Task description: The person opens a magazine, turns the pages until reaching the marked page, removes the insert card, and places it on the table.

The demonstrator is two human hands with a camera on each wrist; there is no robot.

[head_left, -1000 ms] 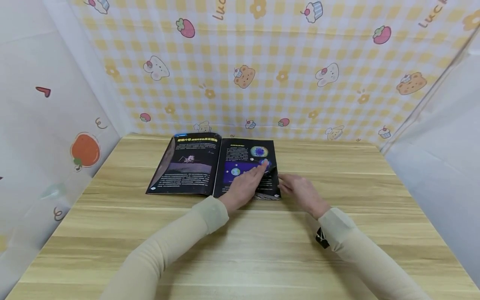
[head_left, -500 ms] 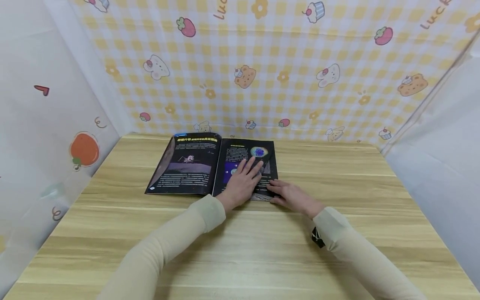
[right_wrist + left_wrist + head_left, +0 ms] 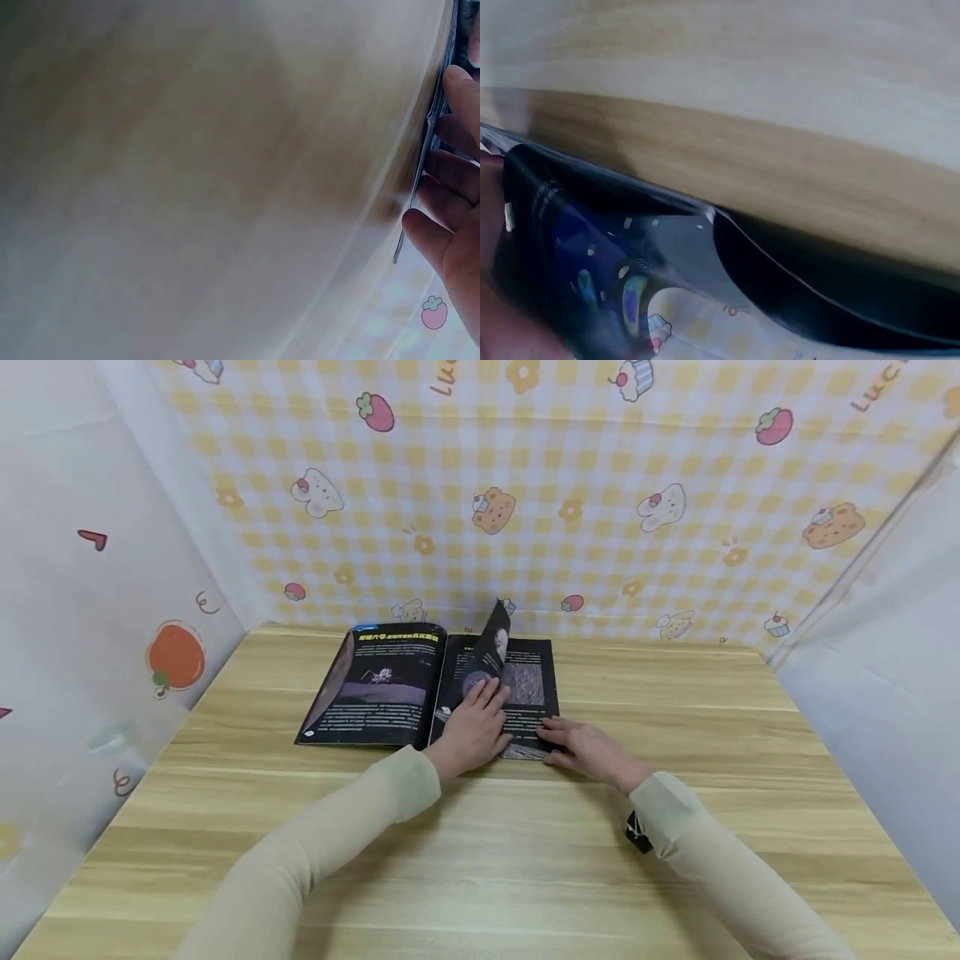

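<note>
An open magazine (image 3: 382, 714) with black pages and pictures of the moon and planets lies near the back of the table. One right-hand page (image 3: 495, 639) is raised and bends leftward, its top corner standing up in front of the backdrop. My left hand (image 3: 472, 727) touches this page with extended fingers and hides its lower part. In the left wrist view, the curving page (image 3: 600, 255) stands beside the blurred hand. My right hand (image 3: 592, 752) rests at the magazine's lower right edge, fingertips on the page beneath. The right wrist view shows its fingers (image 3: 442, 176) spread along that edge.
A wood-grain table (image 3: 480, 860) carries the magazine. Behind it hangs a yellow checked cloth (image 3: 592, 460) with cartoon prints. White sheets (image 3: 97, 635) close off both sides. A small black object (image 3: 638, 832) hangs at the right cuff.
My left hand has moved slightly left across the right-hand side, and the page has risen and swung leftward, baring another page. My right hand has shifted left onto the magazine's edge.
</note>
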